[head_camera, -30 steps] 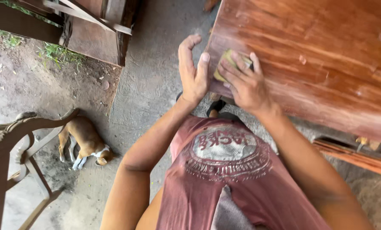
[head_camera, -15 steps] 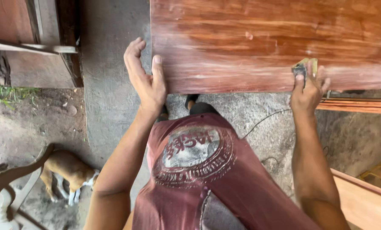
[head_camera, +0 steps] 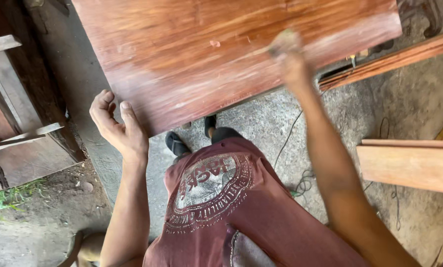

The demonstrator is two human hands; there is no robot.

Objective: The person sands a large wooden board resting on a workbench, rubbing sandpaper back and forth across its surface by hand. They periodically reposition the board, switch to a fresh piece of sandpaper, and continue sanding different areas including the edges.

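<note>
Head camera looks down on a broad reddish-brown wooden panel (head_camera: 221, 54), flat and rectangular, its grain streaked lengthwise and its near part dulled by pale dusty scuffing. The person's left hand (head_camera: 120, 128), at about nine o'clock from the maroon printed shirt (head_camera: 221, 198), grips the panel's near corner, thumb on top and fingers curled at the edge. The right hand (head_camera: 290, 62), toward one o'clock, is blurred; it presses a small greenish-tan sanding pad (head_camera: 283, 39) onto the panel's surface, fingers closed over it. Rough grey concrete floor (head_camera: 404, 99) lies below, with a thin dark cable (head_camera: 290, 133) trailing across it and a pale planed board (head_camera: 409, 165) at three o'clock. Compared with half a second ago, the right hand has travelled from the panel's near edge further onto its surface, while the left hand keeps its hold on the corner.
</note>
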